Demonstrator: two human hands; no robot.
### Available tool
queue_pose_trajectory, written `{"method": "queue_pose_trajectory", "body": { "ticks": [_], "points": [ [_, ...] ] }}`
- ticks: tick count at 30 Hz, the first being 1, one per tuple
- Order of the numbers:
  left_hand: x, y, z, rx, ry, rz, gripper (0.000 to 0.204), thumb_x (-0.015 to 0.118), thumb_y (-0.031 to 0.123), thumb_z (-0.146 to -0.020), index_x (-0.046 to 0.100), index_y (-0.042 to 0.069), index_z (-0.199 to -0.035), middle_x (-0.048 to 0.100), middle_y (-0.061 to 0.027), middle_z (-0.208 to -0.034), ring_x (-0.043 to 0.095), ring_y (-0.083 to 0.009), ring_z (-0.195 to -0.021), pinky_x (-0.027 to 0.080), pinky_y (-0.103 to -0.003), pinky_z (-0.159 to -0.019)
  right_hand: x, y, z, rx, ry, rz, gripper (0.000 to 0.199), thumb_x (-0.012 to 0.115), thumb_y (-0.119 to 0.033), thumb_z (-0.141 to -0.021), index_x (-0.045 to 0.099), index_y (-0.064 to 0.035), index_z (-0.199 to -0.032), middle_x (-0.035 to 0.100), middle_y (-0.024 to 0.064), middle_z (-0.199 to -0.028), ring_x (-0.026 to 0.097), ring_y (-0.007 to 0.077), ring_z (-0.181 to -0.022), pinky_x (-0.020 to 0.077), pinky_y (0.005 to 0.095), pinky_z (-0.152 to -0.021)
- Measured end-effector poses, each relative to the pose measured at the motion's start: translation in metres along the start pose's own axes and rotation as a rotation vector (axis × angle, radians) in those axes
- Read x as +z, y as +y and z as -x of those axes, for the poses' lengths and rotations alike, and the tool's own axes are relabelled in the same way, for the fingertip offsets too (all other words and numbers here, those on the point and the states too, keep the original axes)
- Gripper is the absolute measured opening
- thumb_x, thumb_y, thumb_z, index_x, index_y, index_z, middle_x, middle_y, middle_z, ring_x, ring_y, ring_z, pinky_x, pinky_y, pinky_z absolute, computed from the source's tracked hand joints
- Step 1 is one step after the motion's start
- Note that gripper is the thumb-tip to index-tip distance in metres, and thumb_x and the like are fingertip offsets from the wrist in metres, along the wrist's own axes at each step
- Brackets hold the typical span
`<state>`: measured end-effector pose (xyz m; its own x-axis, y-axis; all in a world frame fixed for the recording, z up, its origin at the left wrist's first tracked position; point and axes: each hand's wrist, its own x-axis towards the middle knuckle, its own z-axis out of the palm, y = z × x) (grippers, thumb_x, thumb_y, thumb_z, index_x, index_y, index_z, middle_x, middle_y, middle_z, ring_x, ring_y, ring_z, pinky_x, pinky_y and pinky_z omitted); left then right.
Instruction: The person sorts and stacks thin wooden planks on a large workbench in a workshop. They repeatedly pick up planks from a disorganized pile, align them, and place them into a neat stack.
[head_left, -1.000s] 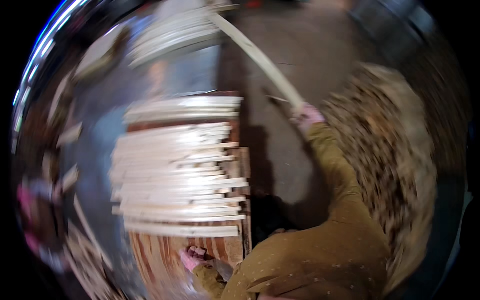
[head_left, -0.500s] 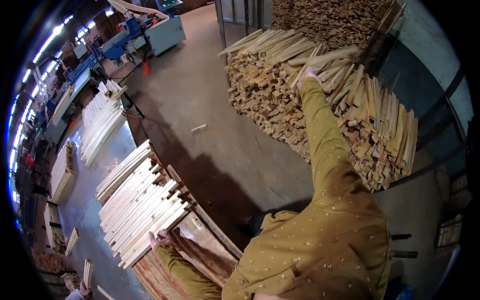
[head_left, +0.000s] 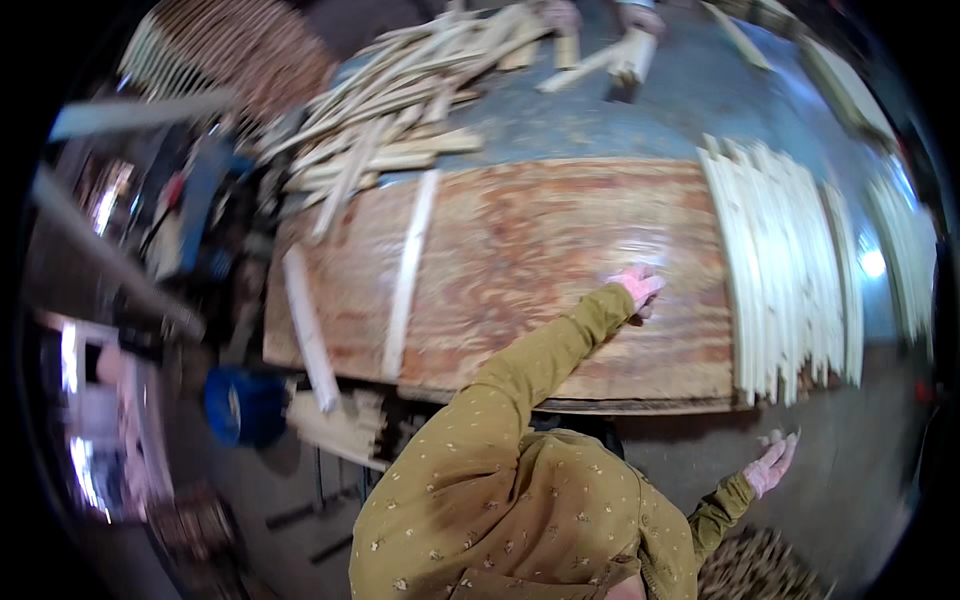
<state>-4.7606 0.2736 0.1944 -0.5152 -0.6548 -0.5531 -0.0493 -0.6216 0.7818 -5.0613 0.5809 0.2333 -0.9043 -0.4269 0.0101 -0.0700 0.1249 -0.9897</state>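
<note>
My left hand (head_left: 640, 287) hovers over or rests on a brown plywood sheet (head_left: 540, 270); I cannot tell which. Its fingers are loosely bent, somewhat blurred, with nothing visible in them. Off the table's near edge, at the lower right, my right hand (head_left: 772, 465) is held out with its fingers spread, nothing in them. Pale wooden slats (head_left: 785, 270) lie side by side on the plywood's right end, to the right of my left hand. A single slat (head_left: 410, 275) crosses the board on the left, and another slat (head_left: 311, 330) sticks out over the near edge.
A loose heap of slats (head_left: 410, 100) covers the far left of the blue-grey table (head_left: 600, 130). Another person's hand (head_left: 640, 18) holds short pieces at the far side. A blue bucket (head_left: 245, 405) stands at left, and stacked wood (head_left: 765, 570) at lower right.
My view has swung left from the wood stack to the table. My right hand has left the stack and is spread. My left hand has come off the slats onto or over the bare plywood.
</note>
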Motion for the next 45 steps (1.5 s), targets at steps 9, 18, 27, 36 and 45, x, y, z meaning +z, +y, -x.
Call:
{"method": "queue_pose_trajectory", "body": {
  "ticks": [9, 18, 27, 36, 45],
  "points": [
    [-0.257, -0.096, 0.266, -0.319, 1.523, -1.271, 0.083, 0.065, 0.046, -0.08, 0.03, 0.001, -0.14, 0.055, -0.0228, -0.119, 0.058, -0.037, -0.107, 0.047, -0.048, -0.087, 0.246, -0.051, 0.115, -0.246, -0.909, -0.1, 0.038, 0.058, -0.011, -0.095, 0.053, -0.005, -0.133, 0.058, 0.0067, -0.116, 0.057, 0.0127, -0.09, 0.05, 0.0253, -0.077],
    [-0.308, -0.071, 0.215, 0.084, 0.522, -0.245, 0.05, 0.056, 0.044, -0.093, 0.058, 0.006, -0.126, 0.064, -0.0144, -0.119, 0.06, -0.0258, -0.108, 0.045, -0.036, -0.095, 0.394, -0.035, 0.396, 0.403, -1.42, 0.144, 0.062, 0.069, -0.014, -0.085, 0.041, -0.006, -0.14, 0.059, 0.0049, -0.115, 0.056, 0.0142, -0.099, 0.046, 0.0289, -0.087],
    [-0.582, 0.107, 0.257, -0.107, 1.379, -1.302, 0.106, 0.071, 0.058, -0.069, 0.023, 0.006, -0.149, 0.036, -0.024, -0.143, 0.039, -0.0391, -0.13, 0.032, -0.059, -0.102, 0.388, -0.071, 0.365, 0.263, -1.118, 0.188, 0.057, 0.065, 0.001, -0.076, 0.048, -0.0024, -0.131, 0.061, 0.0019, -0.101, 0.057, 0.0119, -0.083, 0.0509, 0.0265, -0.075],
    [-0.488, 0.069, 0.223, -0.161, 1.163, -0.744, 0.07, 0.071, 0.034, -0.073, 0.04, 0.005, -0.128, 0.059, -0.0204, -0.109, 0.064, -0.0345, -0.098, 0.052, -0.042, -0.085, 0.484, -0.059, 0.357, 0.236, -1.238, 0.219, 0.059, 0.064, -0.011, -0.081, 0.044, -0.0012, -0.135, 0.058, 0.0042, -0.095, 0.055, 0.0109, -0.076, 0.0475, 0.0258, -0.064],
    [-0.249, -0.029, 0.307, 0.001, 0.21, -0.192, 0.073, 0.07, 0.041, -0.08, 0.039, 0.008, -0.137, 0.058, -0.0212, -0.117, 0.059, -0.0284, -0.104, 0.047, -0.039, -0.092, 0.493, -0.05, 0.357, 0.665, -1.449, -0.025, 0.063, 0.068, -0.031, -0.086, 0.044, -0.0065, -0.139, 0.061, 0.009, -0.115, 0.059, 0.0201, -0.099, 0.0497, 0.0348, -0.086]
  ]
}}
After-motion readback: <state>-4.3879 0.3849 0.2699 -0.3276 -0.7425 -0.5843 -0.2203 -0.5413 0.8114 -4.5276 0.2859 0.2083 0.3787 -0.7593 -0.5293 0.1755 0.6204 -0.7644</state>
